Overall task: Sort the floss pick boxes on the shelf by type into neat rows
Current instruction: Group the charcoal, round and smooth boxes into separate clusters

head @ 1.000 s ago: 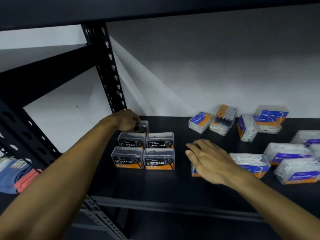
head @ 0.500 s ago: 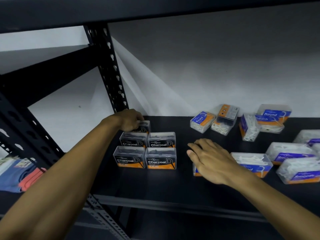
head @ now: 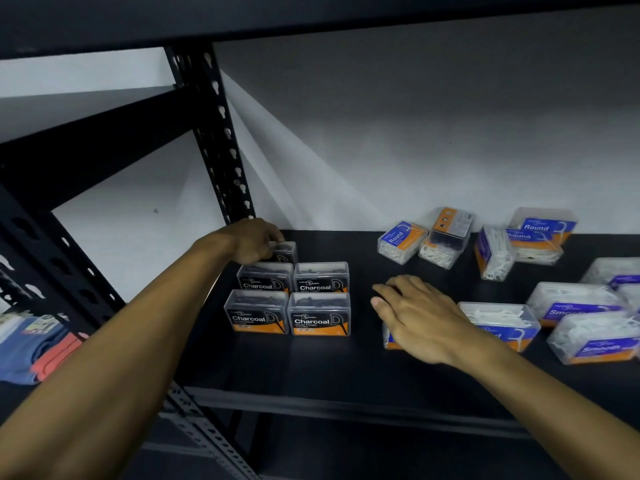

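Several black-labelled Charcoal floss boxes stand in two neat columns at the left of the black shelf. My left hand grips the rearmost Charcoal box at the back of the left column. My right hand lies flat, fingers spread, over a blue-and-orange floss box that it mostly hides. A Round box and other white-pick boxes lie scattered at the back. Smooth boxes sit at the right.
A black perforated upright rises just behind my left hand. The upper shelf board hangs low overhead. Folded blue and pink cloths lie at the far left outside the rack. The shelf's front lip runs below my forearms.
Barely anything has moved. My left hand keeps its hold on the rear Charcoal box and my right hand stays over the blue-and-orange box; the view has shifted slightly.
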The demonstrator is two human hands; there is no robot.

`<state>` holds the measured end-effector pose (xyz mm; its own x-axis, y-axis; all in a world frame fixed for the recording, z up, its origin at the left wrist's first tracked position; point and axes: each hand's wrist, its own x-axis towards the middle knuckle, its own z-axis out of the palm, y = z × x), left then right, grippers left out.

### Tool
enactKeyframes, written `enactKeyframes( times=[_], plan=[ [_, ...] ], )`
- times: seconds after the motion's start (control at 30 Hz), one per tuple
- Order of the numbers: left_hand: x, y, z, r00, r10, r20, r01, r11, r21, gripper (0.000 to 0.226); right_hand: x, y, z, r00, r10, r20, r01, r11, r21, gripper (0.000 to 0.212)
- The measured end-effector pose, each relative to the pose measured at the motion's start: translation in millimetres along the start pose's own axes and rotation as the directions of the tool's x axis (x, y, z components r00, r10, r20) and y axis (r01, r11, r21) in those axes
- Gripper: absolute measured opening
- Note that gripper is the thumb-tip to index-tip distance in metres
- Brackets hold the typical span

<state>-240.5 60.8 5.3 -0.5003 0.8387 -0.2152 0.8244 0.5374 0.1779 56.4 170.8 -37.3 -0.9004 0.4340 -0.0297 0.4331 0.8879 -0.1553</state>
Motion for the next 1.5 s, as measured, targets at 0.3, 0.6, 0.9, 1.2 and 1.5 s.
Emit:
enactKeyframes(
  times=[0.3,0.6,0.9,1.2,1.5],
  plan=[
    [0,-3,0,0.999,0.022,0.025,-0.022,1.0,0.017,0.025,0,0,-1,1.0,-0.004,0.016,0.004,1.0,0.03,0.053],
    [-4,26,-15,0.997,-0.021,-0.071,0.016,0.997,-0.076,0.046,-1,1,-7,0.999,-0.006,0.031,0.003,0.996,0.093,0.057],
    [32,126,-10,0.936,0.13,-0.327,-0.18,0.975,-0.128,0.032,-4,37,-33,0.992,0.079,-0.1,-0.059,0.981,0.186,0.052],
    [85,247,30,0.981,0.13,-0.141,-0.16,0.962,-0.223,0.079,-17,124,-53,0.928,0.329,-0.177,-0.318,0.944,0.088,0.04],
    [109,295,60,0.968,-0.006,-0.25,-0.028,0.991,-0.132,0.088,-18,151,-54,0.916,0.362,-0.174,-0.354,0.932,0.073,0.043]
  ],
)
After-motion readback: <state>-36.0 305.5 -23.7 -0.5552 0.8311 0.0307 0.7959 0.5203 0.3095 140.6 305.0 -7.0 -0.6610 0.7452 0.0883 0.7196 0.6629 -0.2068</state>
